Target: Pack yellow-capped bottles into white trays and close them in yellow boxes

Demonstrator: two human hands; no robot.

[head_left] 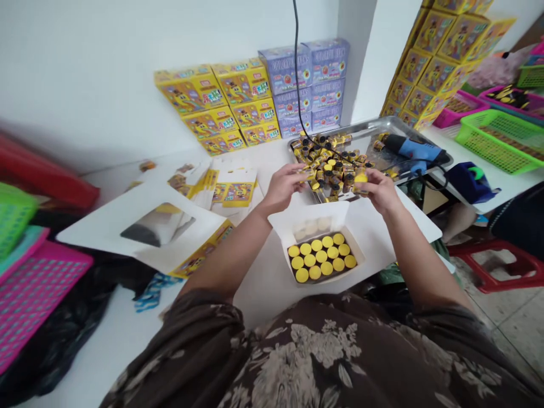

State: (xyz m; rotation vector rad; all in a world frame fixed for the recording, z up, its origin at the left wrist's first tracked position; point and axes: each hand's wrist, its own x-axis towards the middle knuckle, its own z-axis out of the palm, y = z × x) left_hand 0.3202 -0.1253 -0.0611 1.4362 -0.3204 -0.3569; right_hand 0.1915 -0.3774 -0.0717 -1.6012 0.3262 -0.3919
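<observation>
The right hand (380,190) pinched a yellow-capped cylinder (361,179) over the rim of a rectangular steel tray (369,129) heaped with others. The left hand (283,188) was narrowly closed above the tray's edge, near an open white cardboard box (308,214).

The left hand (283,188) and right hand (379,190) hover over the near edge of a steel tray (385,129) heaped with small yellow-labelled cylinders (329,167). The right fingers (369,180) pinch one yellow-capped cylinder (360,179), while the left fingertips (302,175) reach the heap. Just nearer, an open white carton (297,218) holds upright rows of yellow-capped cylinders (321,256). A blue heat gun (414,148) lies in the tray's right side. Left of the hands sit flat white carton blanks (96,226), and yellow boxes (191,90) and lilac boxes (304,79) stand stacked against the far wall.
</observation>
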